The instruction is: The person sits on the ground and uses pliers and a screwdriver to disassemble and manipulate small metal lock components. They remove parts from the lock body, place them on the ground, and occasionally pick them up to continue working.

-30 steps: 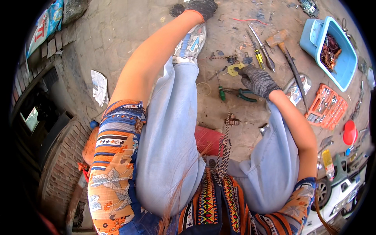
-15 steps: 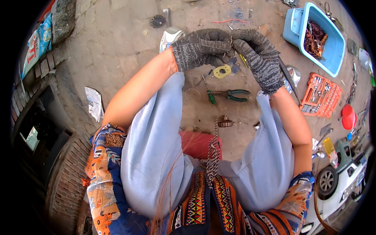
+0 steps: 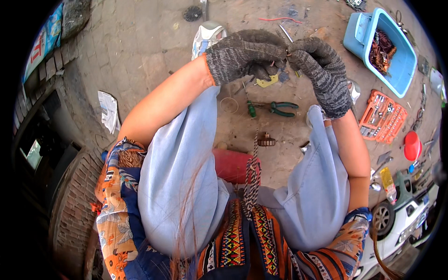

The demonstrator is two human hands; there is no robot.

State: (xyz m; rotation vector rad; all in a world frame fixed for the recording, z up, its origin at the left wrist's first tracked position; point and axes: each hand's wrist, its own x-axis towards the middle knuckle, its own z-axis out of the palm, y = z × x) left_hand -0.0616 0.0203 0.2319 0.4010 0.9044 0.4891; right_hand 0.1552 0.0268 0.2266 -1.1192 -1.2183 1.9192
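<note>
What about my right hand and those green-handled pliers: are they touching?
Apart: the head view shows bare ground between the right hand and the green-handled pliers.

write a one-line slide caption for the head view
Gloved left hand and right hand close together, with green-handled pliers, orange tool case and blue tub on the ground.

Workshop, with pliers (image 3: 274, 107) and socket set (image 3: 383, 116)

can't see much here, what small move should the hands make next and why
Perhaps a slight tilt for a clearer look: the gloved left hand and right hand nearly meet at the fingertips, and anything pinched there can hardly be made out.
</note>
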